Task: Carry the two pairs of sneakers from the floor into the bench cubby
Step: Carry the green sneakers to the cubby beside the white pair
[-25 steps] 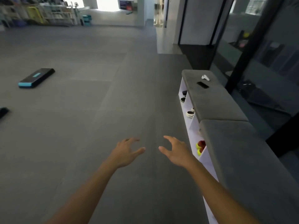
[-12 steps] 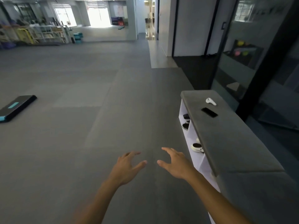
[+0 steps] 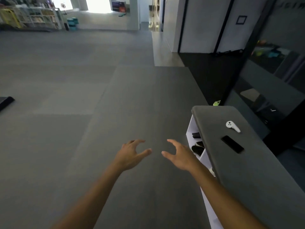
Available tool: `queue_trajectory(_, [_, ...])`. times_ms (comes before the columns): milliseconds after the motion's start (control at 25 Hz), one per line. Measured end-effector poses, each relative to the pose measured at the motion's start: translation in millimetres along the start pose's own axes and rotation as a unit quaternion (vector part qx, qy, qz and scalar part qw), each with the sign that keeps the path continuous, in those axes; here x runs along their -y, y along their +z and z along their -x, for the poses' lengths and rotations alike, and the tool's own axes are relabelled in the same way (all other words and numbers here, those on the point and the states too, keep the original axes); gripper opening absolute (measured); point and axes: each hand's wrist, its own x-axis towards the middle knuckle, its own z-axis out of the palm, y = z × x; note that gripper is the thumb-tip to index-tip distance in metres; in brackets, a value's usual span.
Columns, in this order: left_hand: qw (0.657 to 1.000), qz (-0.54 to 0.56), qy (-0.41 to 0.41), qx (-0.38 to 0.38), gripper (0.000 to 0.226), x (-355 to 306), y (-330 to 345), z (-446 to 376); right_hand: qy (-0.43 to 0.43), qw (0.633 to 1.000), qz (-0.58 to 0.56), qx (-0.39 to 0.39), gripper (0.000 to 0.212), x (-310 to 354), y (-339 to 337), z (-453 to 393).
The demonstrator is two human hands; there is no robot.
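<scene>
My left hand [image 3: 130, 154] and my right hand [image 3: 179, 156] reach forward over the grey floor mat, both with fingers spread and nothing in them. To the right stands the bench [image 3: 234, 162] with a grey cushioned top and white cubbies below. Dark shoes [image 3: 198, 147] show in the far cubby, just right of my right hand. No sneakers lie on the floor within view.
A white controller [image 3: 232, 126] and a black phone [image 3: 232, 144] lie on the bench top. A dark step platform [image 3: 5, 102] sits at the left edge. Glass wall panels run along the right. Shelving [image 3: 33, 18] stands far back left.
The view has tilted upward and forward along the bench; the bench now sits lower right and the red-yellow shoes have left view. Both hands stay open and held out.
</scene>
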Motion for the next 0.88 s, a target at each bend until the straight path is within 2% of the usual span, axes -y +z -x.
queue_trajectory(120, [0.999, -0.020, 0.026, 0.022, 0.094, -9.7, -27.5, -115.7, 0.015, 1.000, -0.014, -0.018, 0.075, -0.4, -28.2, -99.0])
queue_trajectory(320, [0.997, -0.049, 0.046, 0.033, 0.078, -27.2, -43.3, -318.4, 0.015, 0.999, -0.005, -0.048, 0.073, -28.3, -79.6, -274.9])
queue_trajectory(400, [0.997, -0.058, 0.036, 0.025, 0.074, -32.3, -46.9, -393.5, 0.012, 0.998, 0.009, -0.055, 0.073, -40.9, -107.2, -349.4])
queue_trajectory(600, [0.998, -0.047, -0.012, 0.032, 0.075, -39.9, -66.9, -555.4, 0.002, 0.999, 0.036, -0.017, 0.073, -54.9, -178.2, -526.2])
queue_trajectory(720, [0.999, -0.030, -0.017, 0.035, 0.082, -36.5, -79.3, -661.1, -0.012, 0.998, 0.057, -0.003, 0.072, -60.2, -215.1, -636.1])
queue_trajectory(880, [0.999, -0.032, 0.011, 0.041, 0.092, -41.4, -95.9, -831.2, 0.009, 0.998, 0.058, -0.038, 0.073, -75.0, -263.4, -784.7])
